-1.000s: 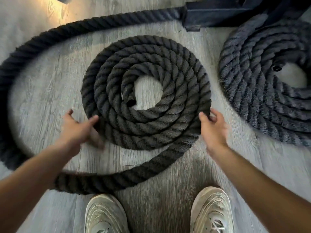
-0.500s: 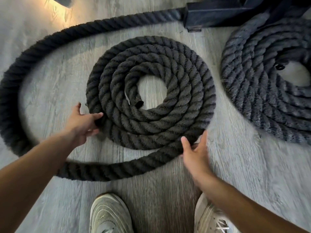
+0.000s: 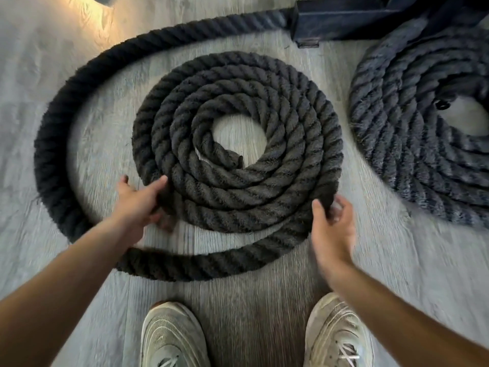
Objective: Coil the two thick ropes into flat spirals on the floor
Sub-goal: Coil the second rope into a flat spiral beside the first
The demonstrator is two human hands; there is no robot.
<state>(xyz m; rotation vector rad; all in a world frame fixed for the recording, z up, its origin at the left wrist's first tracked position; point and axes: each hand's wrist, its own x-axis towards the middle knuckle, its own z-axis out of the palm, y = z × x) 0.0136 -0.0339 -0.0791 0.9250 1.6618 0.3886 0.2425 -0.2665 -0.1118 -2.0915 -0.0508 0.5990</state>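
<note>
A thick dark rope lies in a flat spiral (image 3: 264,202) on the wooden floor in front of me, its cut end at the open centre. Its loose tail (image 3: 53,133) swings wide round the left side and runs up to a dark metal base. My left hand (image 3: 140,200) grips the spiral's outer turn at the lower left, thumb on top. My right hand (image 3: 330,229) curls round the outer turn at the lower right, where the loose tail peels away. A second rope sits coiled in a spiral (image 3: 412,144) at the right.
A dark metal frame base (image 3: 357,17) stands at the top, with the tail leading to it. My two pale sneakers (image 3: 172,337) stand at the bottom edge, just below the loose loop. Bare floor shows between the two spirals.
My right hand moved from the bottom of the spiral up and right along the outer turn. The spiral has turned slightly. My left hand stays at the lower left edge.
</note>
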